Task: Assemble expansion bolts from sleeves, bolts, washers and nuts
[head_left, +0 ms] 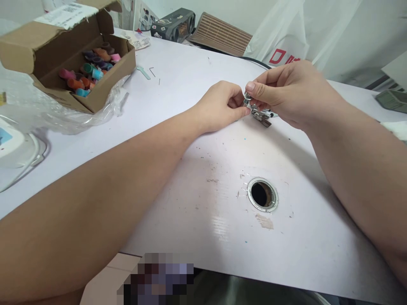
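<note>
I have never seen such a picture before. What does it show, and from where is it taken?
The camera is worn on a person's head, looking forward and down; no machine appears. The person's bare right hand pinches a small shiny metal part; the bare left hand is right beside it, but whether it grips too is unclear. The white tabletop has a round metal-rimmed hole. At the picture's left, an open brown cardboard box contains small colourful rounded pieces.
</note>
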Demonstrator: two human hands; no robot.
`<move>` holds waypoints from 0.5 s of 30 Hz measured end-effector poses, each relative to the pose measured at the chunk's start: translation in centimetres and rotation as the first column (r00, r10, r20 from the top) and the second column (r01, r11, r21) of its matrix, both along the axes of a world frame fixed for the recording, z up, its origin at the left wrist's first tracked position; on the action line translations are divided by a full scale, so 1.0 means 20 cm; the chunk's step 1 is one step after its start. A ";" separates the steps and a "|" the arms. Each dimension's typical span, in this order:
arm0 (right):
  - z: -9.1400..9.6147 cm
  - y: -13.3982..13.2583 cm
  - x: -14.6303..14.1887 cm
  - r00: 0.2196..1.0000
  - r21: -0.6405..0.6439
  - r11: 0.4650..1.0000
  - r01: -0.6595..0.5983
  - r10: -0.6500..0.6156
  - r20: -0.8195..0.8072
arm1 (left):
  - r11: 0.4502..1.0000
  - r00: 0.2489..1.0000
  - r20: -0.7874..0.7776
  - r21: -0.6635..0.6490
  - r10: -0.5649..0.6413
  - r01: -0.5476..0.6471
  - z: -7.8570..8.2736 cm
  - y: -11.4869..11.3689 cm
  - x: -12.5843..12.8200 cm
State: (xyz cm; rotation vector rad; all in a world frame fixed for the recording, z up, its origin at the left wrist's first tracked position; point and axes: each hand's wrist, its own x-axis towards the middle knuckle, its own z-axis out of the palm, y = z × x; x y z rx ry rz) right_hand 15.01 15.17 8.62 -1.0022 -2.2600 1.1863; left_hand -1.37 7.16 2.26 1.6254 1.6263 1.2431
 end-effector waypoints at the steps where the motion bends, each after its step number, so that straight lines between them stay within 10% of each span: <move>1: 0.00 0.00 0.00 1.000 0.015 1.000 -0.017 0.017 -0.007 | 1.000 1.000 -0.001 -0.001 0.001 -0.001 0.00 0.00 0.00; 15: 0.00 0.04 0.05 0.993 0.325 0.939 -0.112 0.095 0.070 | 1.000 1.000 0.016 -0.023 -0.001 0.001 0.00 0.00 0.00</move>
